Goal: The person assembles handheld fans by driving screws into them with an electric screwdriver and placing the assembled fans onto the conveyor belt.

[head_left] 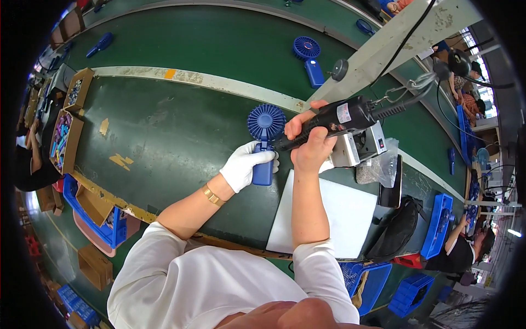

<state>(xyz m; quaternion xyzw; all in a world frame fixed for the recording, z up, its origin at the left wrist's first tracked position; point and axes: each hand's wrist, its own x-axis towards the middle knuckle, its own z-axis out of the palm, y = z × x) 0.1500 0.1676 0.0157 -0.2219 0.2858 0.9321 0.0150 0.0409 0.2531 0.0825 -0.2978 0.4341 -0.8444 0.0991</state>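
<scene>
My left hand (241, 166), in a white glove, is closed around the handle of a blue handheld fan (267, 122) over the green worktop. The fan's round head points away from me. My bare right hand (311, 143) grips a black electric screwdriver (341, 117), which hangs from a coiled cord and hook at the upper right. Its tip meets the fan near the joint between head and handle; the exact contact point is hidden by the tool and my fingers.
A second blue fan (307, 49) lies on the green conveyor (219, 33) beyond the worktop. A pale metal post (383, 41) slants across the right. White foam sheet (323, 219), a plastic bag (390, 164) and a black bag (399, 227) lie rightward; cardboard boxes (71, 142) stand left.
</scene>
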